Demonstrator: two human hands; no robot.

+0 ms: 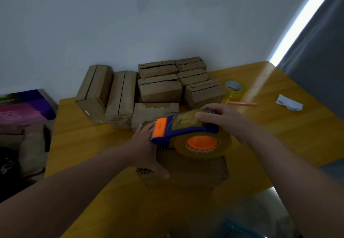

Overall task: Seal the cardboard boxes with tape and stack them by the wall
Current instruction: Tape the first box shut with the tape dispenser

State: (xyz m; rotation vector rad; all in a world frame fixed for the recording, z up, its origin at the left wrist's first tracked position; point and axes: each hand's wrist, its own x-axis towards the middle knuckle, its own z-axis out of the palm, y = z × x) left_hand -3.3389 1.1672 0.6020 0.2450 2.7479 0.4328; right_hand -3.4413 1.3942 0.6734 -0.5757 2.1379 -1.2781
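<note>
In the lower middle of the frame a small cardboard box [195, 169] sits on the yellow wooden worktop [279, 126]. The left hand [147, 148] holds its left end, with the fingers laid over the top toward the far side and the thumb hooked down the near face. The right hand [223, 118] is clamped over the top of a blue and orange tape dispenser [186, 131], its fingers curled across the housing. The dispenser rests on top of the box, its orange front end pointing to the left, just beside the left hand's fingers. Its roll of clear brownish tape [202, 144] overlaps the box's upper edge.

Behind them, in the middle of the frame, stacked cardboard boxes [158, 85] stand against the pale wall [130, 24], some upright, some flat in two layers.

To the right of the stack a spare tape roll [233, 87] lies on the worktop, with a pink pen [242, 103] just in front of it. A crumpled white paper [289, 103] lies farther right. A grey curtain [320, 61] hangs at the right edge, and a purple carton [24, 105] lies at the left edge, beyond the worktop.
</note>
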